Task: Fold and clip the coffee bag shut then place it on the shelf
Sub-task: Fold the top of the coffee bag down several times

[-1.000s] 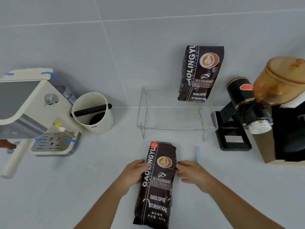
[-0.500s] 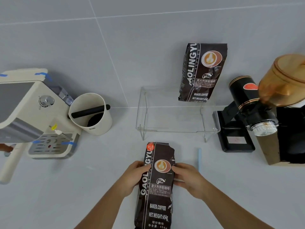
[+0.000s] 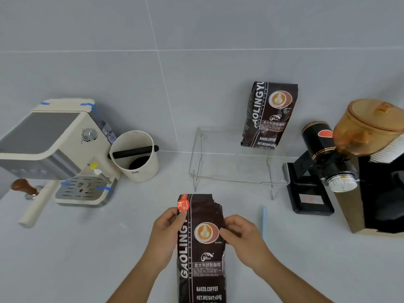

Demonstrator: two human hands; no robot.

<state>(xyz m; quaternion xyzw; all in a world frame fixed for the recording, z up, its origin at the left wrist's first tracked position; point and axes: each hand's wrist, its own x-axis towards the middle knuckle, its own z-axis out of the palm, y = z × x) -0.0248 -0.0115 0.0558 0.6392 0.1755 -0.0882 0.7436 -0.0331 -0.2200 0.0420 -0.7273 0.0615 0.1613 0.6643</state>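
Observation:
A dark brown coffee bag (image 3: 202,265) lies flat on the grey counter in front of me, its torn top pointing away. My left hand (image 3: 167,230) pinches its left edge near the red sticker. My right hand (image 3: 239,234) grips its right edge at the same height. A pale blue clip stick (image 3: 264,221) lies on the counter just right of my right hand. Behind stands a clear acrylic shelf (image 3: 218,178), with a second, identical coffee bag (image 3: 270,114) upright on its right part against the wall.
A cream espresso machine (image 3: 54,149) and a white knock box (image 3: 134,156) stand at the left. A wooden-handled tamper (image 3: 24,189) sits beside the machine. A black grinder (image 3: 323,158) with an amber hopper (image 3: 369,127) fills the right side.
Both hands have closed onto the bag's edges, fingers now pinching the upper part. The view has shifted slightly, so the bag sits lower in the frame.

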